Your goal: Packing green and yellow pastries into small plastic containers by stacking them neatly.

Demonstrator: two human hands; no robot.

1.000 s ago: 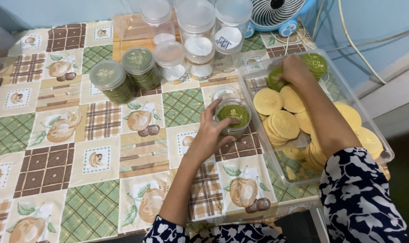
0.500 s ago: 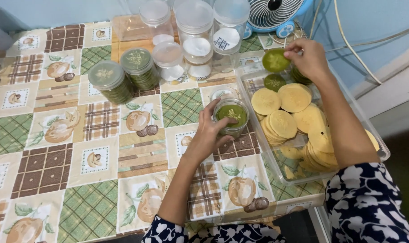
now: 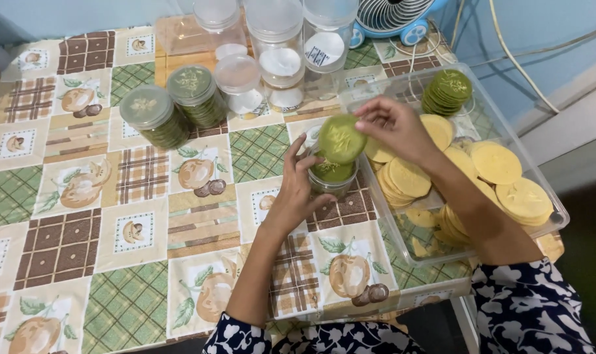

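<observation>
Left hand (image 3: 297, 190) wraps open jar (image 3: 333, 176) on table (image 3: 81, 249), fingers clenched round wall to steady it. Right hand (image 3: 395, 126) pinches green cookie (image 3: 342, 139) flat, directly above jar mouth, aligned for stacking. Clear tray (image 3: 552, 213) of yellow cookies just beside, within reach.

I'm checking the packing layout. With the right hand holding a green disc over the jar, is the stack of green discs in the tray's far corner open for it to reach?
Probably yes: the stack of green discs lies uncovered in the open clear tray, nothing between it and the right hand.
</observation>
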